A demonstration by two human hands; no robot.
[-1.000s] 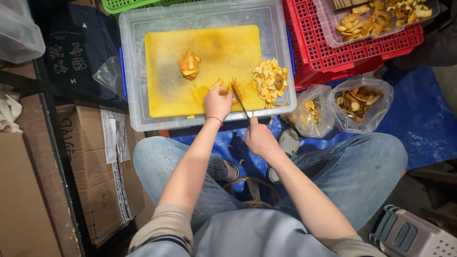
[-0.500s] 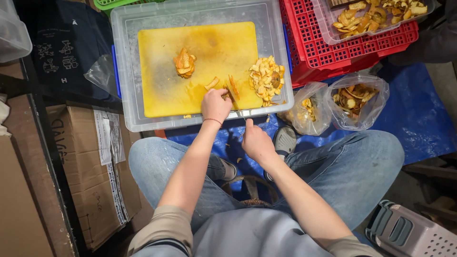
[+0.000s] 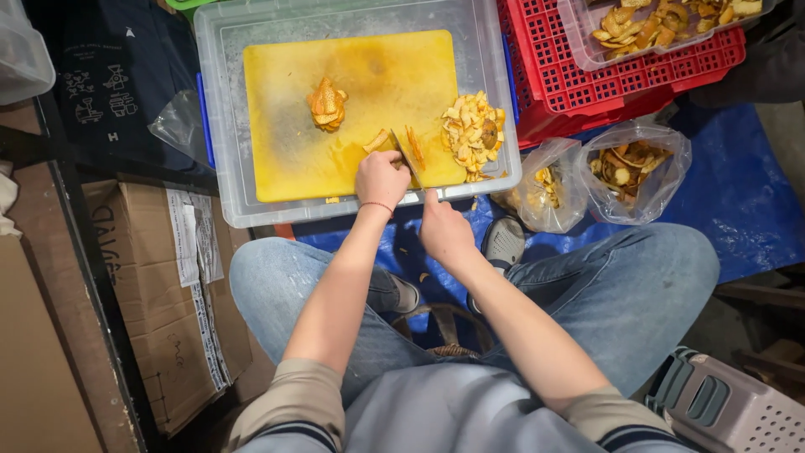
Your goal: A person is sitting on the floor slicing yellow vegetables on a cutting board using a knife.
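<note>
A yellow cutting board lies on a clear plastic bin lid. My left hand presses down on an orange peel piece at the board's front edge. My right hand grips a knife whose blade lies against the peel beside a cut strip. A whole curled orange peel sits mid-board. A pile of cut peel pieces lies at the board's right edge.
A red crate at right carries a clear tray of peel pieces. Two plastic bags of peels sit on a blue tarp. Cardboard boxes stand at left. A grey stool is at lower right.
The view shifted slightly. The knife has come down from a raised slant onto the peel under my left hand, and a cut strip now lies beside the blade.
</note>
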